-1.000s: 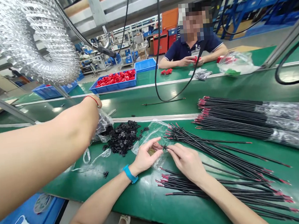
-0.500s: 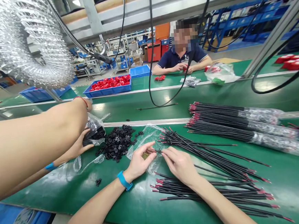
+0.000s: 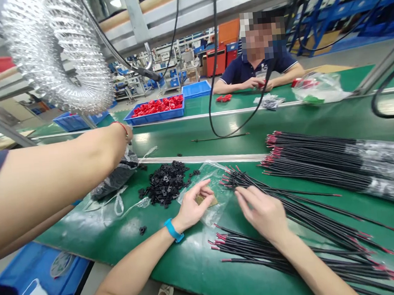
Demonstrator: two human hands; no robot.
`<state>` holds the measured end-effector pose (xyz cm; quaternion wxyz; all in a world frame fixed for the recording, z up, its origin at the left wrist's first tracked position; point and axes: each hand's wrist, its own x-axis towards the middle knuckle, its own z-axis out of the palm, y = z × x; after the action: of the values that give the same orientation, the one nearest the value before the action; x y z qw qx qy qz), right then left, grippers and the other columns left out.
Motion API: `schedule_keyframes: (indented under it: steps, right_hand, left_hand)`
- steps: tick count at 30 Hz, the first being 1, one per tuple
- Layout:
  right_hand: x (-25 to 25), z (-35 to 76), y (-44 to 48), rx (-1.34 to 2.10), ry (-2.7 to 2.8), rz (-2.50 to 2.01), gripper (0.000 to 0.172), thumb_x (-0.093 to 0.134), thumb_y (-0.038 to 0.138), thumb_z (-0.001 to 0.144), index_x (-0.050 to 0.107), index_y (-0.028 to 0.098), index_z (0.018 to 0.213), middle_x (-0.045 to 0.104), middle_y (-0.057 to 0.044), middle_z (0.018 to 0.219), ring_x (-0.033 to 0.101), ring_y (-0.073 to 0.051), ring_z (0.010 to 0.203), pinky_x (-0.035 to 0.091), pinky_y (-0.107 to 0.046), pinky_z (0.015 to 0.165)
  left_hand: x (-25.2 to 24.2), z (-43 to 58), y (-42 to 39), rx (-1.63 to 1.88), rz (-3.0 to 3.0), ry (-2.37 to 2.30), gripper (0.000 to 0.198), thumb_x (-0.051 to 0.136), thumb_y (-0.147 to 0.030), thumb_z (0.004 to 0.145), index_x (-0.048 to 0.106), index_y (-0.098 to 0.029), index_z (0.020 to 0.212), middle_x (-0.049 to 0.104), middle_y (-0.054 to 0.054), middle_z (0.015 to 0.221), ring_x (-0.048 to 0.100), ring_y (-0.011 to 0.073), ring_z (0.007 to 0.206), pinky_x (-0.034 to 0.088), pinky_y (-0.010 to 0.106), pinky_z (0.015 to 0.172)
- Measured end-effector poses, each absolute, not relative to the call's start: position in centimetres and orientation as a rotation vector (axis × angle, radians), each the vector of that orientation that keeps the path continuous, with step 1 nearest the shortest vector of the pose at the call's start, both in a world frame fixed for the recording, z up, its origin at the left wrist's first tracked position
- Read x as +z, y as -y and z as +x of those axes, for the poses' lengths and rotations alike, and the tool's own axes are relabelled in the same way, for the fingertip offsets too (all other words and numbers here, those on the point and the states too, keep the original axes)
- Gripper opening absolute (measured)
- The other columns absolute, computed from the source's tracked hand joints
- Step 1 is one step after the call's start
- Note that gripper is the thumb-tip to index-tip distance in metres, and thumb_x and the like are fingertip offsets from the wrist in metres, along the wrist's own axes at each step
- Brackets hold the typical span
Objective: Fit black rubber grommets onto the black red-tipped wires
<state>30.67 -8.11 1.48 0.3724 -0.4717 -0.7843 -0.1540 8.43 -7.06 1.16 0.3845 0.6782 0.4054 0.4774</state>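
My left hand, with a blue band at the wrist, hovers with bent fingers apart and nothing between them. Under it lie a clear plastic bag and a small yellowish-brown piece. My right hand pinches a thin black cable near its end, at the upper bundle of black cables with red tips; the fingers partly hide the grip. Small dark pieces sit near those cable ends. A lower group of cables passes beneath my right forearm. Left of my left hand is a pile of small black parts.
A co-worker's arm reaches in from the left beside a bag of black parts. Wrapped cable bundles lie at right. A hanging black cable loops over the bench. Another person sits opposite, near a blue tray of red parts.
My hands have come apart; the right has moved to the cable bundle and the left has loosened. The co-worker's lower hand is now hidden behind the arm. The view has shifted left.
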Motion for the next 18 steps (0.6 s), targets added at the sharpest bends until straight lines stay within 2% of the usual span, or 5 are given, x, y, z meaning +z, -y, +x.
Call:
schedule_keyframes:
  steps: [4, 10, 13, 15, 18]
  right_hand:
    - [1.6, 32.8, 6.4, -0.603, 1.967, -1.356, 0.019, 0.054, 0.023, 0.095, 0.070, 0.016, 0.104, 0.066, -0.006, 0.085, 0.055, -0.015, 0.070, 0.034, -0.028, 0.061]
    - [0.2, 33.9, 4.9, -0.518, 2.085, -1.482, 0.028, 0.047, 0.023, 0.095, 0.067, 0.012, 0.110, 0.061, -0.016, 0.105, 0.055, -0.028, 0.094, 0.040, -0.040, 0.081]
    - [-0.1, 33.5, 5.0, -0.532, 2.082, -1.459, 0.032, 0.043, 0.027, 0.097, 0.064, 0.011, 0.114, 0.060, -0.017, 0.105, 0.054, -0.028, 0.094, 0.041, -0.041, 0.081]
    - [0.0, 33.2, 5.1, -0.537, 2.086, -1.439, 0.032, 0.043, 0.028, 0.097, 0.063, 0.010, 0.116, 0.060, -0.017, 0.106, 0.053, -0.028, 0.095, 0.041, -0.041, 0.083]
    - [0.3, 32.8, 5.4, -0.540, 2.099, -1.417, 0.031, 0.043, 0.027, 0.097, 0.062, 0.009, 0.115, 0.060, -0.017, 0.107, 0.053, -0.028, 0.096, 0.040, -0.041, 0.085]
  left_hand:
    - [1.5, 8.0, 6.7, 1.265, 1.798, -1.111, 0.033, 0.061, -0.030, 0.089, 0.063, -0.018, 0.119, 0.067, 0.007, 0.096, 0.062, 0.0163, 0.085, 0.052, 0.031, 0.083]
    - [3.8, 5.1, 5.0, 1.391, 1.973, -1.275, 0.021, 0.057, -0.032, 0.090, 0.071, -0.018, 0.095, 0.068, 0.008, 0.096, 0.063, 0.0189, 0.090, 0.051, 0.032, 0.084]
    - [4.5, 0.7, 2.0, 1.364, 1.909, -1.599, 0.026, 0.053, -0.034, 0.091, 0.069, -0.017, 0.102, 0.068, 0.009, 0.105, 0.063, 0.0196, 0.098, 0.050, 0.031, 0.088]
    - [4.5, -2.9, -0.4, 1.088, 1.816, -2.013, 0.031, 0.045, -0.033, 0.094, 0.066, -0.016, 0.110, 0.067, 0.008, 0.113, 0.062, 0.0178, 0.105, 0.047, 0.028, 0.094]
    - [3.8, -7.9, -3.3, 0.866, 1.709, -2.257, 0.032, 0.049, -0.029, 0.090, 0.065, -0.012, 0.112, 0.066, 0.013, 0.116, 0.061, 0.0227, 0.108, 0.045, 0.033, 0.098]
